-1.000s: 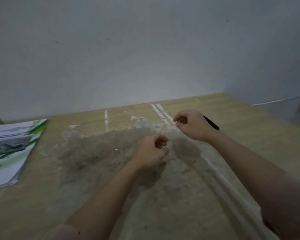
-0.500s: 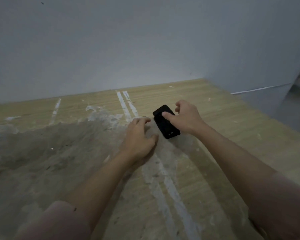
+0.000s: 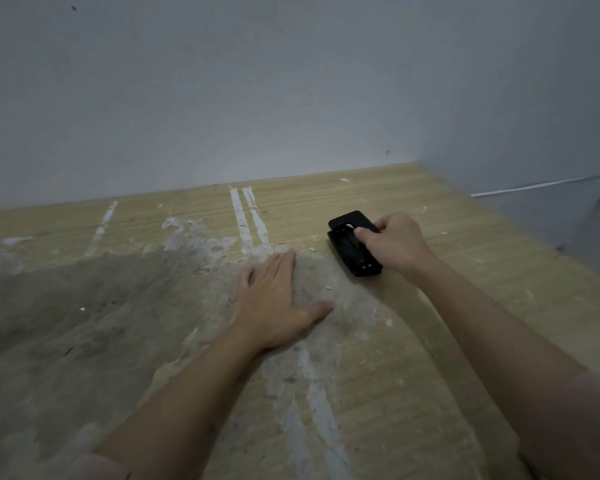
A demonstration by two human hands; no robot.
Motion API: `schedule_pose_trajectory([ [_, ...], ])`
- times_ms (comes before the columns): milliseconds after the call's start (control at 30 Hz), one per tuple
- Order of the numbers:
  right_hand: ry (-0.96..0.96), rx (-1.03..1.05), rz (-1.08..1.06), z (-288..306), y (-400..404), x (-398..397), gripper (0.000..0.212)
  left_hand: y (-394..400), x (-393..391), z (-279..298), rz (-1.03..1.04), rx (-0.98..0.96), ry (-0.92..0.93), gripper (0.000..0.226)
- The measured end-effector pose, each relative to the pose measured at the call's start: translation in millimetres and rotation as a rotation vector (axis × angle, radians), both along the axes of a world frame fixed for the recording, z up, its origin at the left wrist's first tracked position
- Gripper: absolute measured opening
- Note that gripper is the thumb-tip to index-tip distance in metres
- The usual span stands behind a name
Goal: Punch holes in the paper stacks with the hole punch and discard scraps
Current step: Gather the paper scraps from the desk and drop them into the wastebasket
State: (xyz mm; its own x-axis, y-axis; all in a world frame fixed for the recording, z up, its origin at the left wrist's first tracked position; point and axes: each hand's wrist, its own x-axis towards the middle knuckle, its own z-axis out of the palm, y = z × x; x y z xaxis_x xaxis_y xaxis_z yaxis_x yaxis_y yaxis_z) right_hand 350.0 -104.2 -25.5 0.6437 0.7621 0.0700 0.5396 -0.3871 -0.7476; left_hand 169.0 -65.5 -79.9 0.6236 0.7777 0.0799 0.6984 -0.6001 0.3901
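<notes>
While left hand point(image 3: 274, 306) lies flat, fingers spread, on table point(image 3: 430, 341), right hand point(image 3: 394, 242) grips hole punch point(image 3: 352, 249).

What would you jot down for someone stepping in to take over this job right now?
Right hand: grip closed on the black hole punch, which sits on the worn wooden table.
Left hand: open, palm flat on the table, holding nothing.
No paper stack in view.
Small pale scraps lie near the punch.
Done: cannot tell.
Left: fetch paper, punch, clear scraps.
</notes>
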Motion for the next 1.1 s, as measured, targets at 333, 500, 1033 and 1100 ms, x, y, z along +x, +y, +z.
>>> schedule_pose_trajectory([
  [333, -0.21, -0.104, -0.072, -12.9, 3.3, 8.8, 0.03, -2.7, -1.1, 4.5, 0.009, -0.011, -0.015, 0.096],
  [500, -0.564, -0.09, -0.025, -5.7, 2.9, -9.5, 0.032, -2.5, -1.1, 3.1, 0.011, -0.025, -0.059, 0.102],
  [1033, -0.609, -0.131, 0.505, -29.2, 34.6, -39.4, 0.029, -2.1, -1.6, 5.8, 0.054, -0.052, -0.195, 0.09],
  [1100, -0.567, -0.121, 0.501, -25.8, 33.2, -39.9, 0.028, -1.9, -2.4, 5.4, 0.056, -0.05, -0.193, 0.088],
])
